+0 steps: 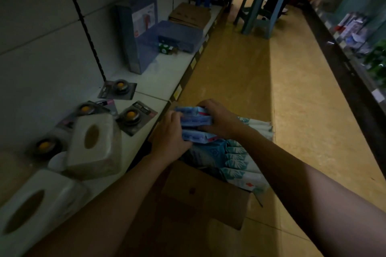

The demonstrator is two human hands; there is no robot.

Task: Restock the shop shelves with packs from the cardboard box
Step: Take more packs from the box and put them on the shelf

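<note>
— Blue packs (195, 120): where, which way?
— Over cardboard box (198, 190), flat, long axis left-right. Left grip (169, 137) & right grip (221, 119) curled round the ends. Shelf (158, 77) just left; tissue holder (104, 158) near its edge.

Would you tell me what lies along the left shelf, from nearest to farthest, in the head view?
White tissue box, tilted tissue box, farthest blister pack, upright blue box, flat blue box, brown cardboard.

Matt brown cardboard box (200, 198); glossy plastic-wrapped packs (196, 120); smooth white shelf (158, 77); floor (292, 89) at 3 o'clock, glossy tile.
</note>
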